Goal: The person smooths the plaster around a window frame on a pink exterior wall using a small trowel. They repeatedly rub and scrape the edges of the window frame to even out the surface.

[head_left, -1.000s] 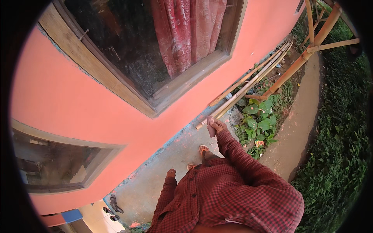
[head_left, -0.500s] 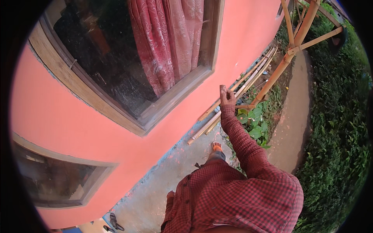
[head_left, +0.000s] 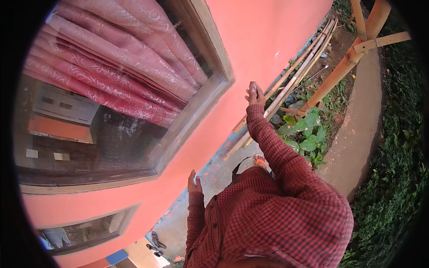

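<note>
My right hand is raised in front of the pink wall, with the arm stretched forward. Its fingers are drawn together and bent. Whatever they may hold is too small to make out. Lower down, my left hand is beside the wall below the window corner, its thumb and fingers apart and nothing between them. The wooden-framed window is to the left of both hands, with a red patterned curtain behind its glass. Long bamboo poles lie along the wall's foot, just past my right hand.
A bamboo post with cross-braces stands to the right, near leafy plants. Beyond it a muddy path runs beside a green hedge. My sandalled foot is on the concrete strip. Dark sandals lie at the lower left.
My left hand has come up beside the wall and its fingers now show. My right hand has turned and shifted slightly up and left. The view has swung, so more curtain shows.
</note>
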Tool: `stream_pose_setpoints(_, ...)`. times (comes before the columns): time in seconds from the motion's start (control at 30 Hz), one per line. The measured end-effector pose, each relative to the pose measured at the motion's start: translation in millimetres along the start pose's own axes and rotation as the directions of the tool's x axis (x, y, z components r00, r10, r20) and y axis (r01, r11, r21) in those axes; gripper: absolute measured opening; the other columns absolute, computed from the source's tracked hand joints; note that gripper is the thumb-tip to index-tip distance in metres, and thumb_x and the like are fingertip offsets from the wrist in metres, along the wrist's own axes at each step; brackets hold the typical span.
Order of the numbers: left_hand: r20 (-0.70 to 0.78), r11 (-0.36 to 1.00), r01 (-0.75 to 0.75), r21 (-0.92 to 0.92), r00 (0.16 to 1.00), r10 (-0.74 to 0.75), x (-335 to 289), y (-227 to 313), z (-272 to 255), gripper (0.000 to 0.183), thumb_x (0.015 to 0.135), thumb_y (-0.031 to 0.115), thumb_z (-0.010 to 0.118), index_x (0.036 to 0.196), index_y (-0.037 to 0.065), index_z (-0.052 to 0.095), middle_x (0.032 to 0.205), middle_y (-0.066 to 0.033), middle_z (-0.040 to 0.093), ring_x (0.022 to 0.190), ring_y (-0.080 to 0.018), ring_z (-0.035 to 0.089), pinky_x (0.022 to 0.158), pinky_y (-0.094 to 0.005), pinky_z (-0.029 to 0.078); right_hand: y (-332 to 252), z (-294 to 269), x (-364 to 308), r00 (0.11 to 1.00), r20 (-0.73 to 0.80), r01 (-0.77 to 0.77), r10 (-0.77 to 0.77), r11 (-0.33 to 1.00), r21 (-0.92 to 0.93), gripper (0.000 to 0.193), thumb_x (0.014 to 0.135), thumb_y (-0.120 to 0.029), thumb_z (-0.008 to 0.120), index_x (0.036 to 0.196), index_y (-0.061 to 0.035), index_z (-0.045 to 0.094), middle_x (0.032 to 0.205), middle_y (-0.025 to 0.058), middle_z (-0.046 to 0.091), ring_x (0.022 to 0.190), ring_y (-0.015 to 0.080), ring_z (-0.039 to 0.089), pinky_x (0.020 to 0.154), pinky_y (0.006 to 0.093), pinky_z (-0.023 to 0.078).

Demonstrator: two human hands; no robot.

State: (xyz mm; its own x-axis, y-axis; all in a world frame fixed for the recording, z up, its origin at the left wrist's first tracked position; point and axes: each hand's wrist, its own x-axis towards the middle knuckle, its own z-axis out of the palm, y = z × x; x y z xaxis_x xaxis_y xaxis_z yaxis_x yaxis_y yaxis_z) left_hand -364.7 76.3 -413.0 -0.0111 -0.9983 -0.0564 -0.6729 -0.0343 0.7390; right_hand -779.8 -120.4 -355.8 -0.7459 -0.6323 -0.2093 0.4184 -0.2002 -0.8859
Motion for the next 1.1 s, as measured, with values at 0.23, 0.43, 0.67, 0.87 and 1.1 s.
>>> stream_pose_setpoints(0.23, 0.271, 0.249, -0.656, 0.712, 0.584, 0.765, 187.1, 358.4, -36.0, 0.063, 0.092, 0.026, 0.055, 0.150, 0.007, 0.038, 0.155, -0.0143, 0.037, 0.146, -0.0297, 0.030, 0.120, -0.0541, 0.014, 12.7, 58.1, 27.4, 0.966, -0.075, -0.230, 0.248, 0.954, 0.194, 0.048, 0.104, -0.029, 0.047, 0.144, -0.0022, 0.046, 0.140, 0.0130, 0.054, 0.127, 0.0241, 0.053, 0.104, 0.0380, 0.046)
stream_pose_setpoints(0.43, 0.578, -0.250, -0.578, 0.776, 0.495, 0.649, 286.8, 455.0, -9.7, 0.072, 0.091, 0.038, 0.057, 0.153, 0.013, 0.032, 0.162, 0.0000, 0.025, 0.150, -0.0152, 0.018, 0.123, -0.0483, 0.006, 26.3, 123.3, 22.1, 0.952, -0.221, -0.174, 0.211, 0.969, 0.178, 0.043, 0.104, -0.014, 0.038, 0.143, 0.0027, 0.045, 0.142, 0.0166, 0.053, 0.131, 0.0263, 0.050, 0.111, 0.0319, 0.036)
stream_pose_setpoints(0.67, 0.723, -0.645, -0.357, 0.675, 0.494, 0.483, 322.5, 438.9, 14.7, 0.077, 0.093, 0.051, 0.049, 0.156, 0.013, 0.025, 0.164, 0.0012, 0.017, 0.152, -0.0153, 0.009, 0.124, -0.0491, 0.001, 5.8, 158.0, 17.9, 0.961, -0.236, -0.160, 0.148, 0.987, -0.034, 0.058, 0.104, -0.031, 0.034, 0.151, 0.0032, 0.030, 0.157, 0.0233, 0.027, 0.147, 0.0336, 0.023, 0.121, 0.0375, 0.017)
stream_pose_setpoints(0.87, 0.752, -0.608, -0.451, 0.654, 0.475, 0.456, 322.0, 476.1, -5.4, 0.073, 0.094, 0.047, 0.051, 0.155, 0.017, 0.025, 0.163, 0.0059, 0.019, 0.151, -0.0105, 0.013, 0.125, -0.0468, 0.002, -7.2, 165.3, 8.0, 0.992, -0.117, -0.065, 0.049, 0.989, -0.135, 0.068, 0.105, -0.039, 0.031, 0.155, 0.0036, 0.013, 0.163, 0.0234, 0.008, 0.152, 0.0340, 0.005, 0.123, 0.0409, 0.007)
stream_pose_setpoints(1.1, 0.549, -0.526, -0.172, 0.833, 0.372, 0.749, 332.9, 561.8, -74.0, 0.068, 0.094, 0.045, 0.050, 0.155, 0.025, 0.027, 0.162, 0.0073, 0.022, 0.149, -0.0097, 0.016, 0.124, -0.0465, 0.004, -7.2, 172.5, 6.9, 0.987, -0.129, 0.058, -0.100, 0.954, -0.295, 0.071, 0.103, -0.041, 0.031, 0.155, 0.0032, 0.012, 0.162, 0.0262, 0.008, 0.151, 0.0386, 0.005, 0.123, 0.0449, 0.006)
